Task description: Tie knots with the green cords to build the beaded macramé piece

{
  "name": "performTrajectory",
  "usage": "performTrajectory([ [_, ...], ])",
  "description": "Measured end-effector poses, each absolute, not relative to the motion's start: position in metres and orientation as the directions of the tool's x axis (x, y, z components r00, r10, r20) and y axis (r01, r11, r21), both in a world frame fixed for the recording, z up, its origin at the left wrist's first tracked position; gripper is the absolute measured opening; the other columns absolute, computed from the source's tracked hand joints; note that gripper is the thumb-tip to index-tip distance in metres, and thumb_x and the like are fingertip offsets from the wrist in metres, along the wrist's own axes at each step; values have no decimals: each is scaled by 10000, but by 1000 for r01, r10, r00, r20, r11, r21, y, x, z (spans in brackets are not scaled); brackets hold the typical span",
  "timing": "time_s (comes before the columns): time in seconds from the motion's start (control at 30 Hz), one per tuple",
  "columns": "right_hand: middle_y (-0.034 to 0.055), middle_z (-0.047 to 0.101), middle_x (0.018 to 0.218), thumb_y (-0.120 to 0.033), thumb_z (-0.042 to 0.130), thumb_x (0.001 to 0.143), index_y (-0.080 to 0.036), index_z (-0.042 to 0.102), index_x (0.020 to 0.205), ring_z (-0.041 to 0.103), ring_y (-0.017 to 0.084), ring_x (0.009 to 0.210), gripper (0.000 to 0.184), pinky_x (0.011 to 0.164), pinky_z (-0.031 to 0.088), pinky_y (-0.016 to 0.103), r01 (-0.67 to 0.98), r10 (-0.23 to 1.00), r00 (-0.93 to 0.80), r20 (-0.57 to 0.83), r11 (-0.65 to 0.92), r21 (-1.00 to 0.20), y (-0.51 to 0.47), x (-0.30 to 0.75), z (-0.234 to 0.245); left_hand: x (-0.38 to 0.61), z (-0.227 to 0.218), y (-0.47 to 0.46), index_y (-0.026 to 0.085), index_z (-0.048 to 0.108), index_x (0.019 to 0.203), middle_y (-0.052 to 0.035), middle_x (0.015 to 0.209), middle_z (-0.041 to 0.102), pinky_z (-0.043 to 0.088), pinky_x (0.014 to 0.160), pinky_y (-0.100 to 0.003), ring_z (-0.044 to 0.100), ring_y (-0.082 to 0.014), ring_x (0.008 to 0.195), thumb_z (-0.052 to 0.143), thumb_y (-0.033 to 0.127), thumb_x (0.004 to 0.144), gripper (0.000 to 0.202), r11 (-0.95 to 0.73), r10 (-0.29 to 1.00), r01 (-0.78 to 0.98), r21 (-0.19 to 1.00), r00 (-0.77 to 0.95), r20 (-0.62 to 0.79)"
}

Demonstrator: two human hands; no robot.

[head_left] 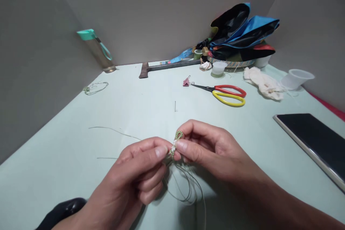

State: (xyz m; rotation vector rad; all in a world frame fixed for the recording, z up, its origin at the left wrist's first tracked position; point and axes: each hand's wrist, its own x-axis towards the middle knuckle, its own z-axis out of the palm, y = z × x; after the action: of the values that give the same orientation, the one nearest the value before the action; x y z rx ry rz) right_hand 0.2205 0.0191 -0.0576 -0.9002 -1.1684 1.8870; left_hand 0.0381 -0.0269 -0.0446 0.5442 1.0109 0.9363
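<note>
My right hand (pixel 208 147) pinches a small knotted cord piece (pixel 174 145) between thumb and fingers. The piece has a green looped top and a white section below it. Close on its left, my left hand (pixel 144 167) is closed, thumb against index finger, on a thin green cord at the piece's side. Two thin cord ends (pixel 113 129) stick out to the left beyond that hand. Several long green strands (pixel 190 183) hang in loops beneath the piece. Just what lies between the left fingertips is mostly hidden.
Beyond the hands, a pin-like bit (pixel 175 106) stands on the table, with red-and-yellow-handled scissors (pixel 229 95) and a pink binder clip (pixel 186 81) farther back. A hammer (pixel 172 66), bottle (pixel 98 52), coiled cord (pixel 95 88), cloth (pixel 264 83), cups (pixel 296 78) and phone (pixel 312 140) lie around.
</note>
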Motion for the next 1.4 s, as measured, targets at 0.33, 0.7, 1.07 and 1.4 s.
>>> performTrajectory([
  [0.33,-43,696,747,-220,892,869,-228,716,799,566,135,707,190,753,523,277,-219,857,-485,-172,-310,-925,20,220,-59,38,-46,-26,180,852,810,102,573,329,198,521,-283,175,-95,543,988,460,855,315,498,867,-345,795,213,-451],
  [0.7,-63,700,733,-199,925,872,-219,711,786,535,109,690,231,730,494,242,-257,850,-494,-184,-345,-903,18,222,-58,35,-48,-28,186,836,769,110,580,285,178,516,-281,142,-96,548,992,428,851,300,514,858,-370,774,225,-462],
  [1.07,-74,611,701,-254,934,840,-202,719,809,393,80,584,223,534,263,258,-187,797,-546,-258,-416,-890,23,220,-62,34,-44,-24,200,841,747,122,554,331,210,503,-236,136,-84,548,1111,400,740,336,505,860,-421,753,169,-482],
  [1.4,-49,609,738,-334,1000,782,-182,735,832,317,55,554,309,497,173,237,-102,636,-683,-360,-571,-815,24,224,-64,40,-40,-23,187,845,690,111,541,375,226,479,-176,139,-60,541,1204,386,552,433,525,838,-481,702,147,-526],
])
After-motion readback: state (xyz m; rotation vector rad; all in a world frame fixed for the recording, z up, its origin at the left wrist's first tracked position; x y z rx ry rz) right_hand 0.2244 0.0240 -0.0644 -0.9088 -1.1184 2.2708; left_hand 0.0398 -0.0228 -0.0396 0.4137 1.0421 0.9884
